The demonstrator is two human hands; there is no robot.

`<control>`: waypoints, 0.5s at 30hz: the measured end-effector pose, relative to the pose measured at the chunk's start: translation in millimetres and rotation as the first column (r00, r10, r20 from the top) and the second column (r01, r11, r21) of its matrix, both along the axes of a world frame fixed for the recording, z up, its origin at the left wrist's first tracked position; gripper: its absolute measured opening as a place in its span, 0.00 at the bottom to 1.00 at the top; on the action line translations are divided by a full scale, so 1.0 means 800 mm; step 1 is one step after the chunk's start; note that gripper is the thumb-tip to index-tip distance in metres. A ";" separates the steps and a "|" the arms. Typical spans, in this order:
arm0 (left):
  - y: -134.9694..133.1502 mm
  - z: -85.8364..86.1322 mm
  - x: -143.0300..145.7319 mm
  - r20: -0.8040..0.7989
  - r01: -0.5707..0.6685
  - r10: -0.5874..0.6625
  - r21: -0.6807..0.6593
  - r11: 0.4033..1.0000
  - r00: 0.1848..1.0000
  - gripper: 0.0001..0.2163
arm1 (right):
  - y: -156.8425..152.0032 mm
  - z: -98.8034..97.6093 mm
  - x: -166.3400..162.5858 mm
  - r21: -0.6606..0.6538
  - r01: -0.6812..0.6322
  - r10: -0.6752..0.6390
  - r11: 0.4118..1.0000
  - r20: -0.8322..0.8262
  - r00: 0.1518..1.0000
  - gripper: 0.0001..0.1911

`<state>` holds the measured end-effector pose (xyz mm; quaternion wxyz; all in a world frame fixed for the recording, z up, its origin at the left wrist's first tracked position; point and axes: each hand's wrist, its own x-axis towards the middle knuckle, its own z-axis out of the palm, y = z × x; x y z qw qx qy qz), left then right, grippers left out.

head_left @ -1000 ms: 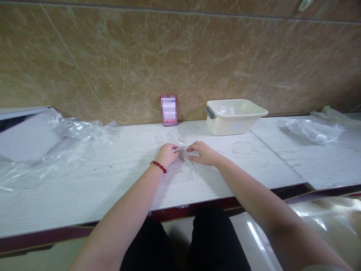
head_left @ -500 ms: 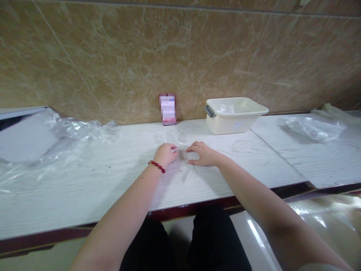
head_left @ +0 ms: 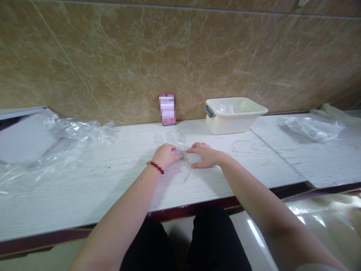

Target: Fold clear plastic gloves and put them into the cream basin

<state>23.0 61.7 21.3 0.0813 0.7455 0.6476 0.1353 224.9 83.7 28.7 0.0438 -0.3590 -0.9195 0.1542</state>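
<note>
Plastic: clear piece (head_left: 194, 158) low over the desk (head_left: 132, 180), between the hands; exact outline hard to read.
Left hand (head_left: 166, 155): at its left side, fingers reaching to it; can't tell if they pinch it.
Right hand (head_left: 208, 156): curved round its right side, thumb and fingers spread, plastic showing between them; can't tell if clamped.
Hands: near each other, apart, gap bridged by the plastic.
Bracelet (head_left: 156, 166): red beads, left wrist.
Scraps (head_left: 180, 138): clear, on desk just beyond the hands.
Phone (head_left: 168, 110): upright by the wall (head_left: 126, 56), screen blurred.
Tub (head_left: 225, 125): cream, right of phone, a clear bag (head_left: 225, 109) inside.
Far right: crumpled clear wrap (head_left: 313, 130) on desk.
</note>
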 end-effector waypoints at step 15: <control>-0.028 0.018 0.009 -0.230 0.347 -0.355 -0.074 0.935 0.906 0.23 | -0.003 0.008 0.000 -0.026 0.014 -0.013 1.000 0.043 0.999 0.37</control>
